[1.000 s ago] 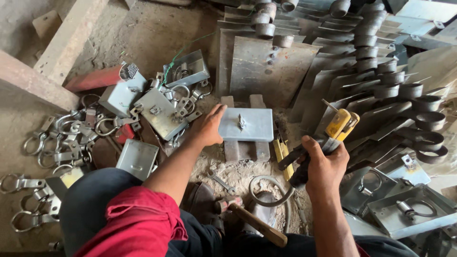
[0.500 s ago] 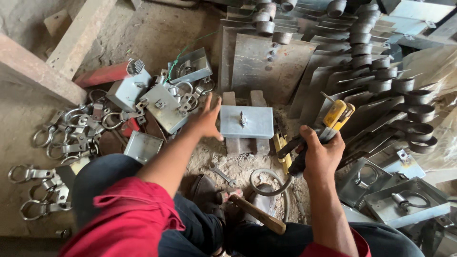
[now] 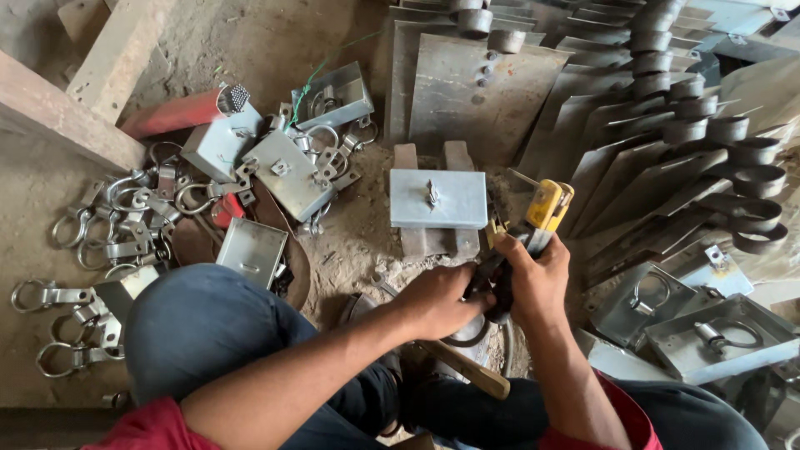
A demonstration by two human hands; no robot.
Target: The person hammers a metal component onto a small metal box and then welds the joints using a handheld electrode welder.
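My right hand (image 3: 535, 282) grips a rivet tool (image 3: 542, 214) with a yellow head and dark handles, held upright in front of me. My left hand (image 3: 440, 300) has come across to the tool's lower end and pinches something small there; what it pinches is hidden by the fingers. Just beyond the hands a grey metal plate (image 3: 438, 198) with a small fitting at its middle lies on two blocks. A wooden-handled hammer (image 3: 463, 367) lies under my forearms beside a metal ring (image 3: 472, 335).
A pile of ring clamps (image 3: 117, 229) and small metal boxes (image 3: 290, 173) lies at the left, with a red tube (image 3: 171, 114) and wooden beams (image 3: 67, 117) behind. Stacked metal plates with rings (image 3: 692, 133) fill the right. Finished boxes (image 3: 717, 337) sit at lower right.
My left hand left the grey plate and moved right to the lower end of the tool. The view shifted a little to the right and closer.
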